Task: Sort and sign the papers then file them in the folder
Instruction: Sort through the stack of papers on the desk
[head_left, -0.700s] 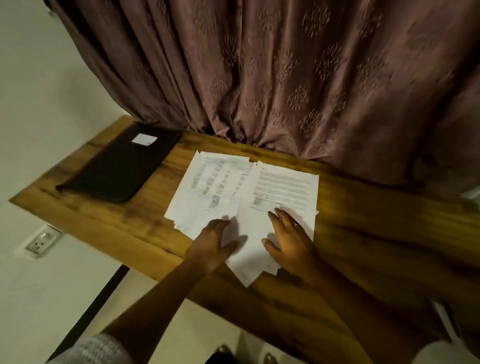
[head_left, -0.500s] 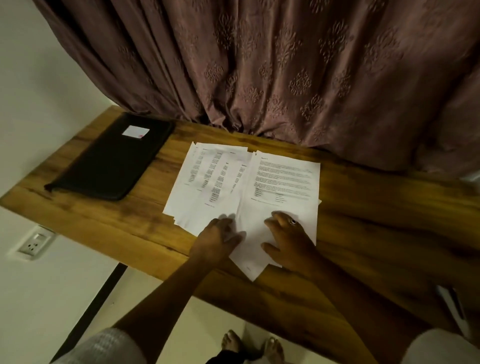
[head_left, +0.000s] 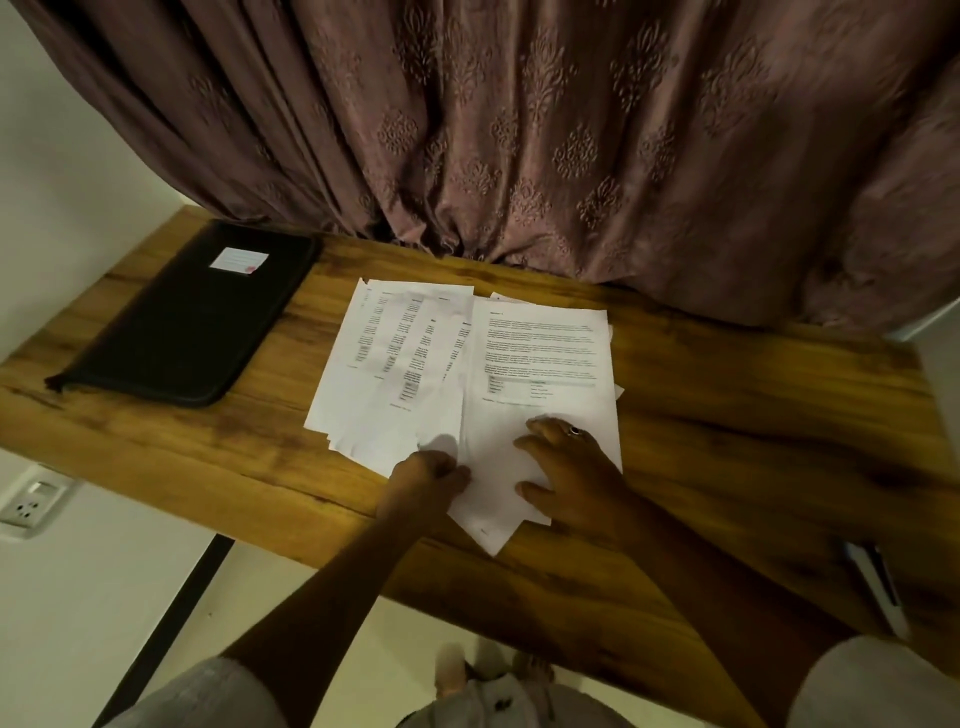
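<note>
Centre of frame: papers (head_left: 415, 364) fanned loose near table (head_left: 727, 441) edge. Right hand (head_left: 576, 473) flat, fingers spread on them; left hand (head_left: 426, 475) curled, grip unclear. Risk: careless push slides sheets to floor.

papers (head_left: 540, 353) fanned on table (head_left: 727, 441) | right hand (head_left: 571, 467) flat atop | folder (head_left: 187, 322) apart

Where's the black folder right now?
In the head view the black folder lies closed at the left end of the table, just left of the papers and near the curtain.
</note>
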